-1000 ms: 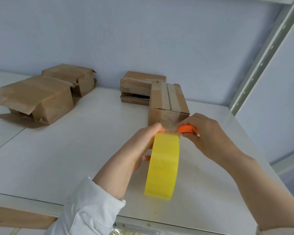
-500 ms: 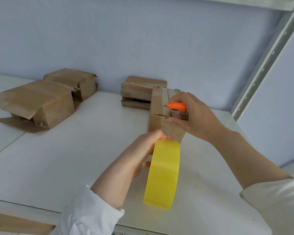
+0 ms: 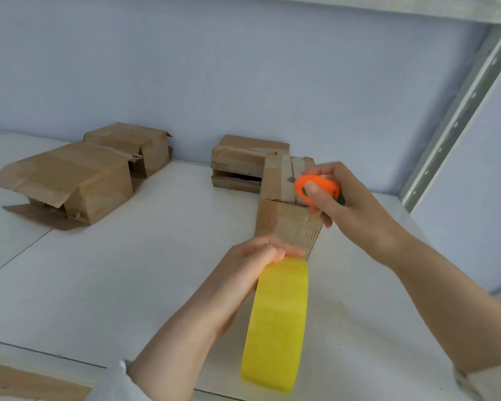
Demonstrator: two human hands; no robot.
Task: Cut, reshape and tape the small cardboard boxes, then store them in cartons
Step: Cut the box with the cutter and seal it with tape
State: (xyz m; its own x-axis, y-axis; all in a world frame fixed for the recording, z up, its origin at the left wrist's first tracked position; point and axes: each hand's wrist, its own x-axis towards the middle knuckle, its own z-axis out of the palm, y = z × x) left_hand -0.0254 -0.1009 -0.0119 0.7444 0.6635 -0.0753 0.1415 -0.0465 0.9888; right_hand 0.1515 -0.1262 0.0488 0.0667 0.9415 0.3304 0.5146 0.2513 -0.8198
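A small brown cardboard box stands on the white shelf, its near face covered with clear tape. My left hand grips a big yellow tape roll just in front of the box, and the tape runs from the roll up onto the box. My right hand holds a small orange cutter against the box's top right edge. The box's right side is hidden behind that hand.
Another small box lies right behind the taped one. Two larger opened cardboard boxes sit at the back left. A grey perforated shelf post rises at the right. The white shelf board stretches in front.
My right hand has lifted the orange cutter from beside the tape roll up to the box's top right edge. The left hand and the roll stayed nearly in place.
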